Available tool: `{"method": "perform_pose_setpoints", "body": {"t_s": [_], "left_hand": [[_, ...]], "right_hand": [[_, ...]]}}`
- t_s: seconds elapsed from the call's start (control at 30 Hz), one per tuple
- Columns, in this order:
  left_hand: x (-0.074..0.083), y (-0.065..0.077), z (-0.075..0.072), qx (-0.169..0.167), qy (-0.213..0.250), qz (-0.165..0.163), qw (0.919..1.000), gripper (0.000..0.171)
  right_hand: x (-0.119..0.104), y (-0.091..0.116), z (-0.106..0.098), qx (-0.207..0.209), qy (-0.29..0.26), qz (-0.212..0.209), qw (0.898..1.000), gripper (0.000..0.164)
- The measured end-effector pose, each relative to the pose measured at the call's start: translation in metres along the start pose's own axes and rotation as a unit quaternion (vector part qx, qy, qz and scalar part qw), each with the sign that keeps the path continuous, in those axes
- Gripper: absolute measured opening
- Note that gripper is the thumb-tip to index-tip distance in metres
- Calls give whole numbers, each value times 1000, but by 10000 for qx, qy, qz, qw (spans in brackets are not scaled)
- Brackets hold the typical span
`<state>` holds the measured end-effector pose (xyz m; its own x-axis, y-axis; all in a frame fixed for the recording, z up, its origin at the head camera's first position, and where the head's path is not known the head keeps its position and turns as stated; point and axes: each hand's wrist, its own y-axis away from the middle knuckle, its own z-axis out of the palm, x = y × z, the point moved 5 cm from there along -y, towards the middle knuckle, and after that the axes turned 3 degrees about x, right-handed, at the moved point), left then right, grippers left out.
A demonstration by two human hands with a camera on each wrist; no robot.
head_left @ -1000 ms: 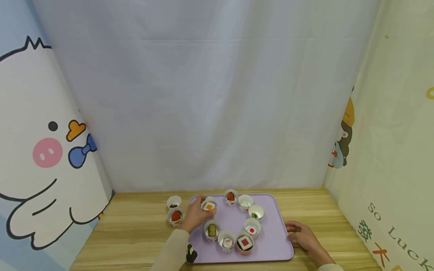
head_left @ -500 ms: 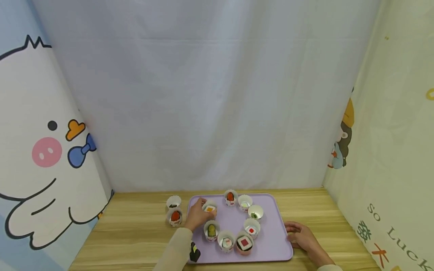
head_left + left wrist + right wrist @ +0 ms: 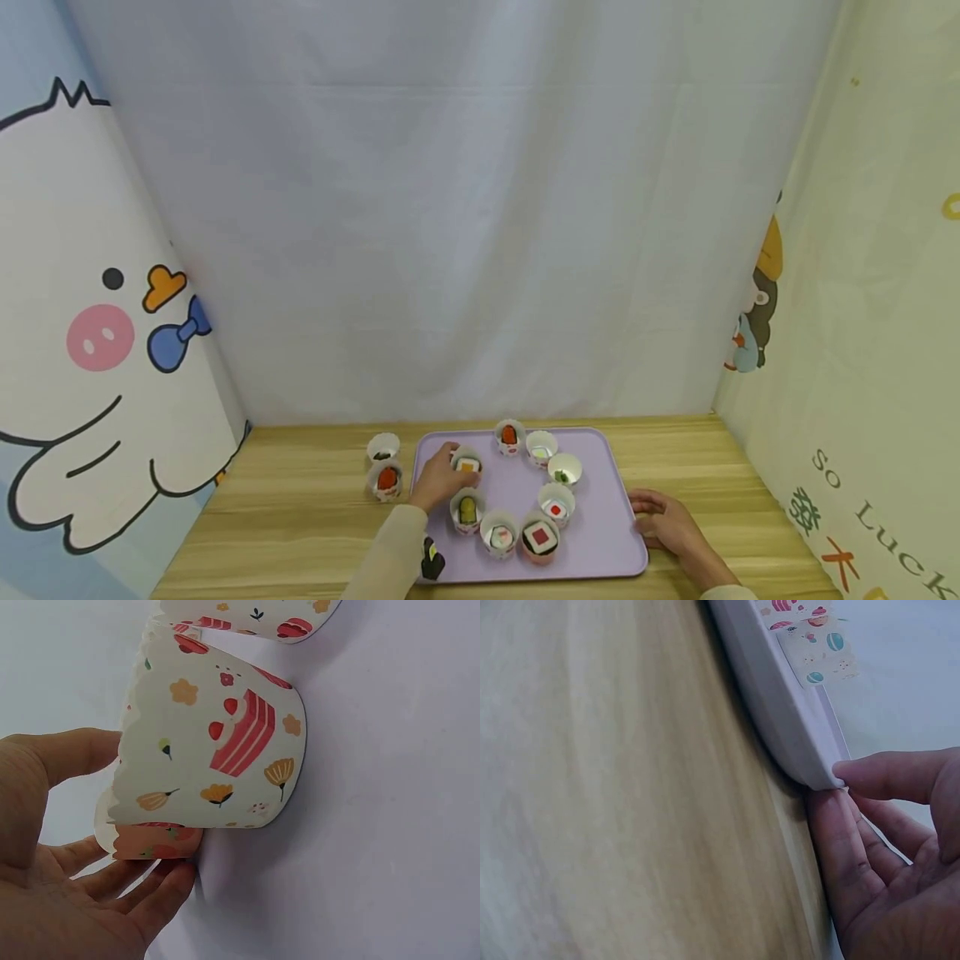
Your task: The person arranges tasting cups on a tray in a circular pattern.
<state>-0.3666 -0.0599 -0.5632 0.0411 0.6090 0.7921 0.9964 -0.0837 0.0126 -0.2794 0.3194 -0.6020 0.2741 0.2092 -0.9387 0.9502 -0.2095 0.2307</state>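
My left hand (image 3: 438,478) holds a paper baking cup (image 3: 467,454) with a white, orange-centred piece inside, at the tray's upper left. In the left wrist view, that pink cup (image 3: 159,841) is partly hidden behind a white cake-print cup (image 3: 217,742). The fingers curl round its side. My right hand (image 3: 667,525) is at the right edge of the lilac tray (image 3: 600,467). In the right wrist view, thumb and forefinger pinch the tray's rim (image 3: 821,769). Below the left hand stands a cup with a green piece (image 3: 467,511).
Several more filled cups curve round the tray, among them one with a red-centred square (image 3: 540,537) and one with an orange-red top (image 3: 509,437). Two cups stand on the wooden table (image 3: 300,508) left of the tray, one with a red-topped piece (image 3: 386,481). A grey-white curtain (image 3: 465,250) hangs behind.
My left hand and the cup it holds have shifted slightly down and to the right on the tray. The right hand stays at the tray's edge.
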Motion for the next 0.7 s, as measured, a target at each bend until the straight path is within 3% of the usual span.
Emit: {"method": "perform_pose_setpoints", "body": {"t_s": [0.3, 0.7], "left_hand": [[0, 2, 1, 118, -68, 263, 9996, 59], [-3, 11, 5, -193, 175, 555, 9981, 56]], "right_hand": [[0, 0, 0, -1, 46, -59, 10000, 58], [0, 2, 0, -55, 92, 16, 9999, 59]]}}
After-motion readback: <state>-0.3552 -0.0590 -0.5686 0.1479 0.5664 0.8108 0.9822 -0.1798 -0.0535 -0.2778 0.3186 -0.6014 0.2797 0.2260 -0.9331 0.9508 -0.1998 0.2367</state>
